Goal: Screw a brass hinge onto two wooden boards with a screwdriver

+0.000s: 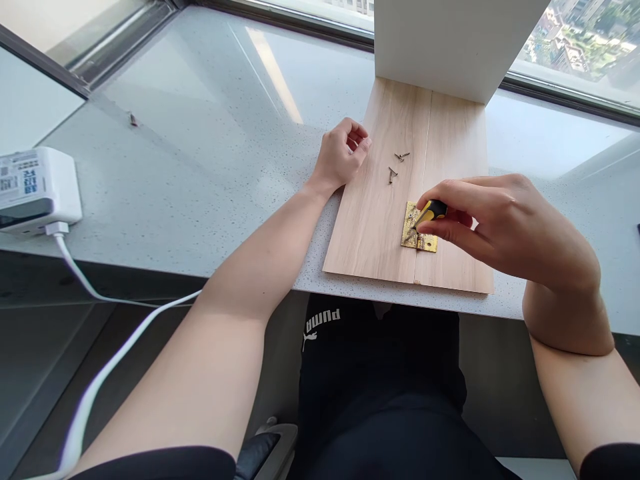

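Note:
My right hand (493, 217) grips a short screwdriver (434, 211) with a black and yellow handle. Its tip points down at the left leaf of a brass hinge (427, 243), which lies across the seam between two pale wooden boards (370, 233). Whether the tip sits in a screw is too small to tell. On the boards' left edge rests my left hand (345, 150), its fingers curled and partly hidden. Several loose screws (401, 157) lie on the left board, beyond the hinge.
A white panel (445, 47) stands upright at the boards' far end, before the window. At left, a white power strip (45, 190) with a white cable (100, 380) sits on the speckled counter (200, 167). The counter's front edge runs just below the boards.

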`<control>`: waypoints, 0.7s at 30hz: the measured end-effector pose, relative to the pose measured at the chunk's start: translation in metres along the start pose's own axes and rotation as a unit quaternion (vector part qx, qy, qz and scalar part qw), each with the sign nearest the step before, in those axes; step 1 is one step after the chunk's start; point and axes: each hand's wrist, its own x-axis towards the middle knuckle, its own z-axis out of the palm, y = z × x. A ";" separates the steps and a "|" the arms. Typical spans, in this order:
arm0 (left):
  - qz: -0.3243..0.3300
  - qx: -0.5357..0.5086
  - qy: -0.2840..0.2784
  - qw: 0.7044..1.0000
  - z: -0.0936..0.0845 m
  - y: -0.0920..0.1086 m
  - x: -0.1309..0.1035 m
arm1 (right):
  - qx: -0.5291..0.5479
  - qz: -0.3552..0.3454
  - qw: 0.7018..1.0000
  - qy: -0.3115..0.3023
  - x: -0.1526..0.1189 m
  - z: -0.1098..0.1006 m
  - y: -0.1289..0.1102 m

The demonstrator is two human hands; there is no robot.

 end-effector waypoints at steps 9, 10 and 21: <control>0.010 -0.009 0.010 1.000 0.003 -0.003 0.000 | -0.074 0.045 0.994 0.073 0.000 0.010 -0.005; 0.012 -0.011 0.009 1.000 0.003 -0.004 0.001 | -0.074 0.047 0.993 0.078 0.001 0.011 -0.005; 0.019 0.002 0.024 1.000 0.003 -0.005 0.000 | -0.077 0.064 0.989 0.107 0.004 0.018 -0.006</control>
